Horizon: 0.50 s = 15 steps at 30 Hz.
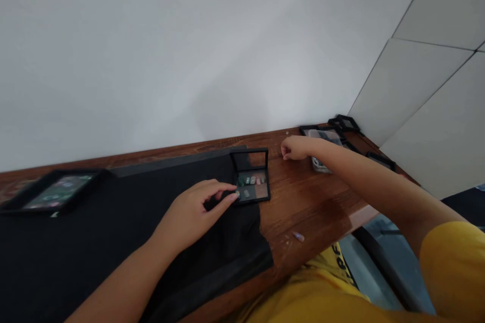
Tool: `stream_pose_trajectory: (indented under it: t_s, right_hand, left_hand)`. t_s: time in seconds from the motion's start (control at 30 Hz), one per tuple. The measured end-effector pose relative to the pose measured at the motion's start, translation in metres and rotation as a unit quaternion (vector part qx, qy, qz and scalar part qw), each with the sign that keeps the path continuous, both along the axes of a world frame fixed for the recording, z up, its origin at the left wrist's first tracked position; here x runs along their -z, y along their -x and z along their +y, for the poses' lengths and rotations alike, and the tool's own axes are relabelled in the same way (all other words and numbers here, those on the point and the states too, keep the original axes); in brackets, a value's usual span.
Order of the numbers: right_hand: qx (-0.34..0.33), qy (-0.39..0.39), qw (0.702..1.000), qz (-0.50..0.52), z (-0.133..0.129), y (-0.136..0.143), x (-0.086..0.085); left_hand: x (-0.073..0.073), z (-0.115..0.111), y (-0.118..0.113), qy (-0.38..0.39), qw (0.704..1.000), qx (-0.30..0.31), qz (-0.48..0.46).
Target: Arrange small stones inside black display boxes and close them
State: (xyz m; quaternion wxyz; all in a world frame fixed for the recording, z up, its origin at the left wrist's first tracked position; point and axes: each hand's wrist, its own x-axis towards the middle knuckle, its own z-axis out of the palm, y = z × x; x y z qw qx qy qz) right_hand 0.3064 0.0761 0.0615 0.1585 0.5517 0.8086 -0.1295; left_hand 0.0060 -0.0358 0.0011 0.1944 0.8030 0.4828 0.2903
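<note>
A small black case stands with its windowed lid raised, at the edge of a black mat. Inside, a row of false nails, green, white and pink, lies on the clear base, with a pale piece below them. At the case's left edge, my left hand brings thumb and forefinger close together; whatever is between them is too small to name. Further right, my right hand is closed, fingertips bent down over the wood; its contents, if any, are hidden. Behind my right forearm is a clear plastic tub.
A larger black-framed case with green and pink contents lies on the black mat at left. Several black cases sit at the far right by the wall. One loose purplish false nail rests on the wooden table near its front edge.
</note>
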Motion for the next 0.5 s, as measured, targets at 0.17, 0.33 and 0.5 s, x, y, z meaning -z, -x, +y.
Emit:
stream_pose_trajectory:
  t_s: [0.17,0.33,0.5]
  right_hand:
    - [0.019,-0.009,1.0,0.013,-0.008,0.001,-0.002]
    - [0.017,0.012,1.0,0.007,-0.012,0.004,-0.008]
    - [0.006,0.021,1.0,0.002,-0.015,0.009,-0.007]
  left_hand:
    - [0.0,0.0,-0.001,0.015,1.0,-0.003,0.004]
    - [0.001,0.001,-0.001,0.011,1.0,-0.004,0.002]
    - [0.001,0.001,0.0,0.015,1.0,-0.002,0.008]
